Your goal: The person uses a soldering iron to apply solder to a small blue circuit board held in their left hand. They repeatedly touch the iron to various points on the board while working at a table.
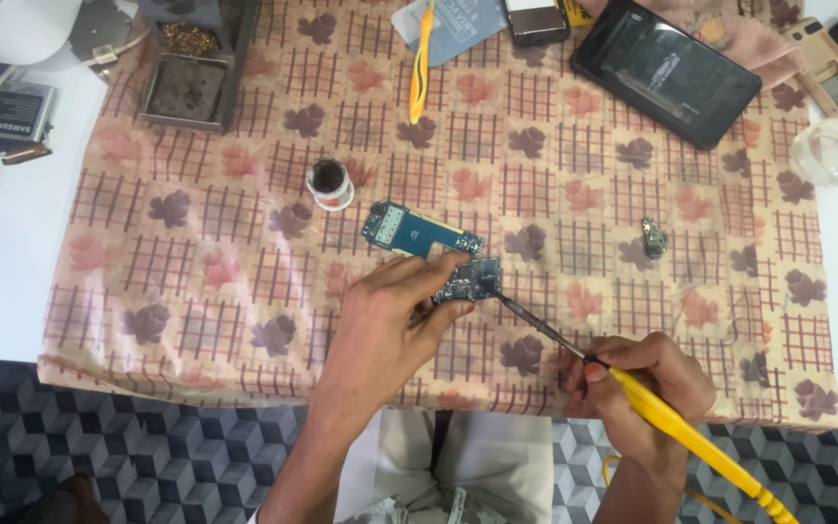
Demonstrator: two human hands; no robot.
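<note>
My left hand [390, 311]: fingers pinched on a small circuit board [467, 279], holding it down against the patterned cloth [244, 281] that covers the surface. My right hand [637, 383]: closed around the yellow handle of a soldering iron [652, 408], held like a pen, its dark metal tip touching the right edge of that small board. Just beyond my left fingers, touching or nearly touching the small board: a longer blue circuit board [417, 231], lying flat and slantwise. Left of it, near: a small round white pot [330, 182] with dark contents, open. To the right, well apart from both boards: a little loose metal part [654, 237] on the cloth. Far edge, left: a metal stand [189, 73] with a dark pad and brass-coloured wool in it. Far edge, middle: yellow tweezers [422, 60] lying across a bluish card. Far edge, right: a black tablet [671, 68], screen up, set at a slant. Off the cloth on the bare white surface [2, 252], left: a flat grey phone battery [17, 109].
</note>
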